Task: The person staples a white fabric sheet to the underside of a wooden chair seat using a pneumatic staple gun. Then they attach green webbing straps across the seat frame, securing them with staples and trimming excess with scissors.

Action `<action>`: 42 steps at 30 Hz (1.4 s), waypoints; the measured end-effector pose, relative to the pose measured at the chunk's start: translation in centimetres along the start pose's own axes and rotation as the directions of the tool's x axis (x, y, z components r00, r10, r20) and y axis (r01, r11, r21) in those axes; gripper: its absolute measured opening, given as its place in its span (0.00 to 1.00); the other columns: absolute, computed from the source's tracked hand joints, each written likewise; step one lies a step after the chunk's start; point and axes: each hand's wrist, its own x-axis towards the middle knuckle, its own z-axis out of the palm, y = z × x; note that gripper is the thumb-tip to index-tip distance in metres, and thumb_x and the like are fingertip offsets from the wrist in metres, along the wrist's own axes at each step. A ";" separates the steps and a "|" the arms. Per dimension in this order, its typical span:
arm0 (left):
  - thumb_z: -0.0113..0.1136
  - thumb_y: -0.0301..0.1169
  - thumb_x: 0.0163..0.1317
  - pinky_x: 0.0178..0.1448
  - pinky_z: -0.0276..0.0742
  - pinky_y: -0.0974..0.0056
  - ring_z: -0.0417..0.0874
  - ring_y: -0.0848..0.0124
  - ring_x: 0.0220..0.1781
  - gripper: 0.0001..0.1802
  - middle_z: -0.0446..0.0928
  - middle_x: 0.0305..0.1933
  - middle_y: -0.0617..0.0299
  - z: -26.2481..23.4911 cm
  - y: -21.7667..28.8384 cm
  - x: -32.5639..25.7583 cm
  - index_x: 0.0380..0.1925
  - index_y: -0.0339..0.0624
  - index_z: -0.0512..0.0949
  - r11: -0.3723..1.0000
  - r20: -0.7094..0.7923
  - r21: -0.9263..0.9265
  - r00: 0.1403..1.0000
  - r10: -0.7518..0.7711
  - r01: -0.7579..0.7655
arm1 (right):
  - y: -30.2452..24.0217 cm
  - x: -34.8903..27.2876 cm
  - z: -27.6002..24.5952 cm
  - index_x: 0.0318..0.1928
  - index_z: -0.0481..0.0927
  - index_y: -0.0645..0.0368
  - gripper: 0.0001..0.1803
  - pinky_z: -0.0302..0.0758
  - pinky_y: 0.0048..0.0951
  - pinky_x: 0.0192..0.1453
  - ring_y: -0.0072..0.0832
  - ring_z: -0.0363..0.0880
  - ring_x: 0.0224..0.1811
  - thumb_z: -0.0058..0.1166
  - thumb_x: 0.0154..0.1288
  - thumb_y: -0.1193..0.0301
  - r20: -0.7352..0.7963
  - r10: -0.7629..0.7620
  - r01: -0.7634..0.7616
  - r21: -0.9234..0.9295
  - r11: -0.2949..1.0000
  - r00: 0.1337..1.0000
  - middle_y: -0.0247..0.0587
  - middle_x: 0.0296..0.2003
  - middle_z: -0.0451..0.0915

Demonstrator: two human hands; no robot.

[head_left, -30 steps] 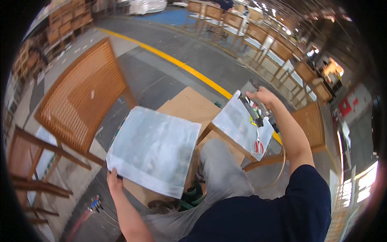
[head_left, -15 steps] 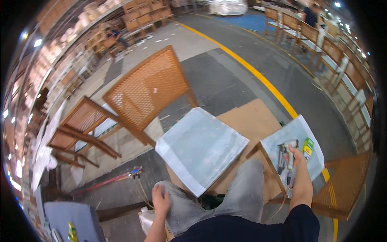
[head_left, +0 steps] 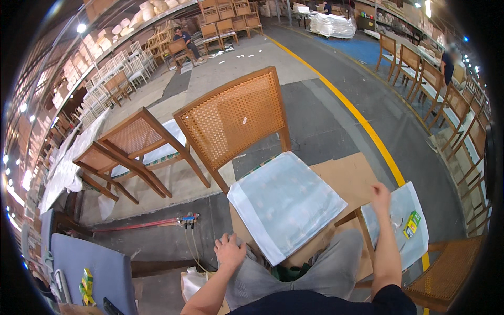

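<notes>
In front of me stands a wooden chair with a woven cane back (head_left: pixel 236 118). Its seat (head_left: pixel 286 207) is covered by a pale bluish sheet with a white border strip. My left hand (head_left: pixel 229 252) lies on my left knee, fingers spread, holding nothing. Raised just past the right edge of that seat, my right hand (head_left: pixel 380 198) has its fingers drawn together; what they hold, if anything, I cannot make out. Beside that forearm, a second pale-covered chair seat (head_left: pixel 401 236) carries a green and yellow box (head_left: pixel 412 224).
Flat cardboard (head_left: pixel 346 181) lies under the chair. More cane chairs (head_left: pixel 142 142) stand at the left, near hoses with a blue fitting (head_left: pixel 188 219). A grey padded surface (head_left: pixel 92 268) holds small boxes. A yellow floor line (head_left: pixel 346 105) runs on the right; people work farther off.
My right hand has come off the tools on the right-hand seat and moved up and forward; those tools no longer show. My left hand stays at the knee. The view has shifted.
</notes>
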 end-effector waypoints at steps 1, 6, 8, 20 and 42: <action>0.66 0.51 0.64 0.76 0.64 0.35 0.68 0.39 0.76 0.32 0.72 0.76 0.52 -0.2 -0.1 0.7 0.67 0.52 0.81 1.000 0.016 -0.004 1.000 0.002 -0.002 | -3.8 0.9 3.7 0.44 0.88 0.63 0.09 0.82 0.32 0.50 0.28 0.87 0.41 0.67 0.68 0.71 0.090 -0.008 0.006 0.027 1.000 0.996 0.41 0.37 0.89; 0.66 0.50 0.65 0.76 0.65 0.40 0.70 0.44 0.75 0.29 0.78 0.71 0.54 0.4 -0.2 1.4 0.62 0.49 0.85 0.989 -0.075 -0.145 0.997 0.000 -0.011 | -19.2 4.5 17.0 0.45 0.87 0.64 0.10 0.82 0.34 0.49 0.30 0.88 0.44 0.67 0.68 0.70 0.388 -0.344 0.252 0.268 0.930 0.855 0.43 0.41 0.89; 0.66 0.49 0.65 0.76 0.65 0.41 0.71 0.44 0.75 0.28 0.79 0.70 0.54 0.5 -1.6 1.5 0.61 0.48 0.85 0.986 -0.123 -0.164 0.992 -0.031 0.010 | -23.4 3.0 21.3 0.45 0.87 0.63 0.10 0.82 0.32 0.48 0.27 0.87 0.43 0.67 0.71 0.68 0.516 -0.331 0.159 0.349 0.924 0.790 0.40 0.40 0.89; 0.66 0.47 0.66 0.77 0.65 0.37 0.71 0.37 0.74 0.27 0.79 0.69 0.54 1.9 -3.9 3.4 0.60 0.46 0.84 0.994 -0.057 -0.081 0.995 -0.077 0.073 | -9.4 -20.4 12.6 0.74 0.71 0.46 0.40 0.75 0.65 0.67 0.50 0.78 0.62 0.41 0.78 0.32 0.445 0.876 -0.973 0.044 -0.228 -0.186 0.51 0.63 0.76; 0.33 0.63 0.81 0.63 0.77 0.41 0.86 0.39 0.55 0.38 0.86 0.47 0.35 -40.2 23.5 38.4 0.53 0.47 0.87 0.984 -0.084 0.173 0.995 0.055 -0.040 | -14.6 -3.7 16.0 0.79 0.67 0.44 0.45 0.63 0.66 0.79 0.53 0.66 0.77 0.29 0.76 0.30 0.902 0.341 -0.458 0.428 -0.779 0.264 0.40 0.77 0.68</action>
